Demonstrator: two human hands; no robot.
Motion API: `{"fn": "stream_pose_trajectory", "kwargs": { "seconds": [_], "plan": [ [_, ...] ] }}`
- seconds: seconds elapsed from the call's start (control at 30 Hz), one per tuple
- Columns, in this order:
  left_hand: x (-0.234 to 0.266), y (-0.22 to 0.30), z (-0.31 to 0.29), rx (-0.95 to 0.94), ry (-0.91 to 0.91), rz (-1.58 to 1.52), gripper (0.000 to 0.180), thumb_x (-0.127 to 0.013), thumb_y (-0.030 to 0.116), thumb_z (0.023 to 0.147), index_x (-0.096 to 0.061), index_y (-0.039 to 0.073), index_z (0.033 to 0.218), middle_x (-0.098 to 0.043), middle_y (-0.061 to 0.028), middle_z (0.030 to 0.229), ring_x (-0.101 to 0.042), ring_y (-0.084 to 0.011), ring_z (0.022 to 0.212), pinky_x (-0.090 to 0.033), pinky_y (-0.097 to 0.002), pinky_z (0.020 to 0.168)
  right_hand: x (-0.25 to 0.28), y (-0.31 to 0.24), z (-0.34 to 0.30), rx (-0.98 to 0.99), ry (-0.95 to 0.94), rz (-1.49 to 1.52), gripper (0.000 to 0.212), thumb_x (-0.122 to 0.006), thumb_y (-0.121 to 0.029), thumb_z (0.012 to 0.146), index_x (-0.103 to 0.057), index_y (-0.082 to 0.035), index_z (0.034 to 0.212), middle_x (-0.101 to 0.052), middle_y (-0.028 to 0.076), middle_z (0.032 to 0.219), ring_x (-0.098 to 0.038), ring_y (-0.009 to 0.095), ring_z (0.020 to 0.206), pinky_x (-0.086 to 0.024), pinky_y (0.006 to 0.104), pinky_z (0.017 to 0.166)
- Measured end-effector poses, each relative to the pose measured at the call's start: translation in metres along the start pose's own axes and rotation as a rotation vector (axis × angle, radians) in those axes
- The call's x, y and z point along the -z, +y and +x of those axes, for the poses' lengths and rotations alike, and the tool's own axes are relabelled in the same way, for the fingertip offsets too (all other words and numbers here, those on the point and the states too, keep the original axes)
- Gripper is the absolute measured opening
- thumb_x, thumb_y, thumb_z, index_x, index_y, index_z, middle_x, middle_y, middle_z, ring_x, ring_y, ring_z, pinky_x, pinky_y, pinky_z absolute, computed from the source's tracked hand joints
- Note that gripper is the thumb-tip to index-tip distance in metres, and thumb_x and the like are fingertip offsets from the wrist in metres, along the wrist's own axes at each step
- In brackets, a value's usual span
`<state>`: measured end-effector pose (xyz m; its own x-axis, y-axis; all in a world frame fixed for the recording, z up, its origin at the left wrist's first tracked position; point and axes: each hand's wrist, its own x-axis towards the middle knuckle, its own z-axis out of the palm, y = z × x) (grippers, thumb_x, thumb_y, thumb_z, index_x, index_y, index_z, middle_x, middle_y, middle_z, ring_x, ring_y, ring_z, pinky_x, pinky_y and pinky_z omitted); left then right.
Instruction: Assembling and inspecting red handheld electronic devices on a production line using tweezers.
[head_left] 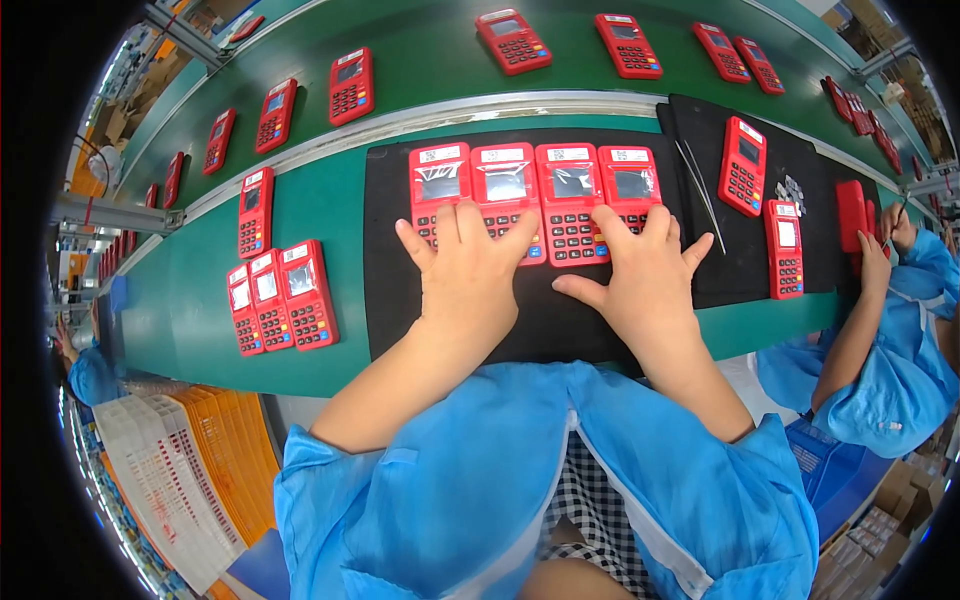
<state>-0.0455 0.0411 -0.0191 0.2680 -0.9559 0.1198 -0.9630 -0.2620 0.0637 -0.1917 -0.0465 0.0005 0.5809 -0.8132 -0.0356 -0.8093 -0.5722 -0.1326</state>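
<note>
In the head view, looking down on a smooth green work table (180, 320) with a flat black rectangular mat (390, 310) laid over it. Lined up side by side on the mat, just ahead of the body: four red plastic handheld keypad terminals (560, 212), with white labels at the top and shiny clear film over the screens.

Over the two on the left, the bare left hand (468, 272), palm down, open and spread, with fingertips across the keypads. Over the two on the right, the bare right hand (645, 268), likewise open and fanned out, thumb off to the lower left above bare mat. Closed around nothing in either case; cannot tell the firmness of any touch.

To the right, slim silver metal tweezers (700, 195), then two separate red terminals (785, 250), near a scatter of small pale pieces (790, 192). To the left, three red terminals in a touching cluster (285, 302), with a single one just above.

Beyond, a long green conveyor belt (430, 85) carrying more red terminals, well spaced. At far right, a co-worker's blue sleeve (850, 365) and a hand (875, 265) beside a red case (851, 215).
</note>
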Motion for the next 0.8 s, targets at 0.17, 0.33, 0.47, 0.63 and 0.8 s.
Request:
{"fn": "stream_pose_trajectory", "kwargs": {
  "seconds": [0.17,0.33,0.47,0.63,0.8],
  "plan": [
    [-0.0013,-0.0005,-0.0014,-0.005,0.030,-0.002,0.061,-0.059,0.000,0.069,-0.053,0.023,0.125,-0.043,-0.0207,0.110,-0.041,-0.0397,0.114,-0.024,-0.0769,0.090,0.0044,-0.0036,-0.0001,-0.020,-0.025,-0.005,0.077,-0.080,-0.049,0.064,-0.049,-0.017,0.126,-0.041,0.018,0.116,-0.043,0.040,0.118,-0.022,0.0765,0.094],
    [-0.0002,0.0004,-0.0020,-0.006,0.026,-0.027,0.060,-0.060,0.001,0.069,-0.053,0.022,0.124,-0.043,-0.0214,0.110,-0.042,-0.0404,0.113,-0.025,-0.0769,0.089,0.0028,-0.0020,-0.0013,-0.014,0.003,0.032,0.072,-0.079,-0.049,0.065,-0.051,-0.019,0.124,-0.042,0.019,0.111,-0.042,0.044,0.114,-0.024,0.0735,0.095],
    [0.0003,-0.0002,-0.0014,-0.008,0.008,-0.024,0.060,-0.060,0.001,0.069,-0.053,0.022,0.125,-0.043,-0.0218,0.110,-0.042,-0.0405,0.113,-0.025,-0.0769,0.089,0.0049,-0.0027,-0.0012,-0.007,0.001,0.030,0.069,-0.079,-0.046,0.066,-0.052,-0.018,0.122,-0.043,0.020,0.110,-0.043,0.044,0.113,-0.025,0.0738,0.094],
    [0.0005,-0.0006,-0.0002,-0.006,0.004,-0.007,0.061,-0.060,0.001,0.069,-0.052,0.022,0.126,-0.043,-0.0217,0.110,-0.041,-0.0402,0.113,-0.024,-0.0768,0.089,0.0055,-0.0025,0.0006,0.002,0.005,0.037,0.069,-0.079,-0.046,0.065,-0.052,-0.017,0.122,-0.043,0.020,0.110,-0.044,0.044,0.113,-0.026,0.0741,0.094],
    [0.0002,0.0001,0.0000,-0.009,0.002,-0.009,0.062,-0.060,0.001,0.069,-0.052,0.022,0.126,-0.042,-0.0219,0.112,-0.040,-0.0403,0.115,-0.024,-0.0772,0.089,0.0061,-0.0013,0.0008,0.008,-0.004,0.038,0.069,-0.079,-0.045,0.066,-0.052,-0.017,0.122,-0.043,0.020,0.108,-0.044,0.044,0.112,-0.027,0.0743,0.093]
  ]
}}
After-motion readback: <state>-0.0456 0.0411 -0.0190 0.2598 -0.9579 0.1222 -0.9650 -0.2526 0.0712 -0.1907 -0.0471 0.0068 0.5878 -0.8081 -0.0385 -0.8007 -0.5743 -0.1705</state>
